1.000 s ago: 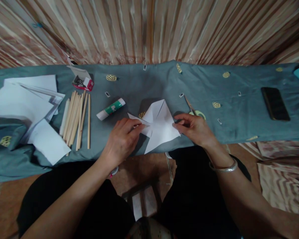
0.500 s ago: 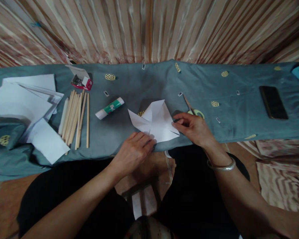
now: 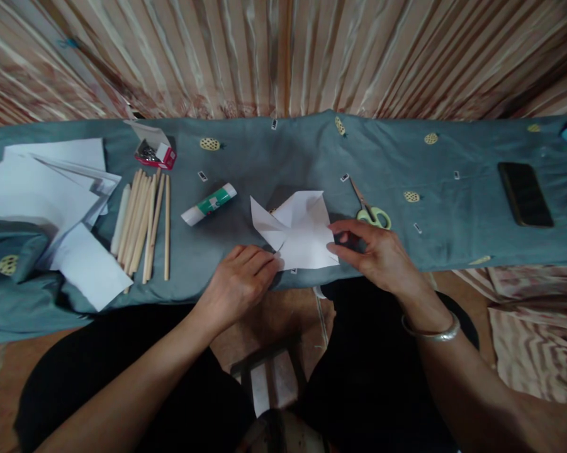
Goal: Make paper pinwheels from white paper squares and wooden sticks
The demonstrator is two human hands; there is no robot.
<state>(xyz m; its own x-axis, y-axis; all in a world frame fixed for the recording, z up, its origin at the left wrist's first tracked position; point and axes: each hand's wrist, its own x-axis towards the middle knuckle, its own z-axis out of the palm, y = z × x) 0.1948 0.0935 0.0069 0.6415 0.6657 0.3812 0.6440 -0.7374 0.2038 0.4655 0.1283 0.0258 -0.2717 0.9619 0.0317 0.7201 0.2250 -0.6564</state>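
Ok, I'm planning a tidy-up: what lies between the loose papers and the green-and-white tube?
In the head view, wooden sticks and one white stick lie between the papers and the tube.

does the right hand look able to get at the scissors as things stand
Probably yes: the scissors lie just beyond the right hand with nothing seen on top, though that hand seems to be touching the white paper.

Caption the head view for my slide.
Left hand and right hand touch cut white paper between a green-and-white tube and scissors.
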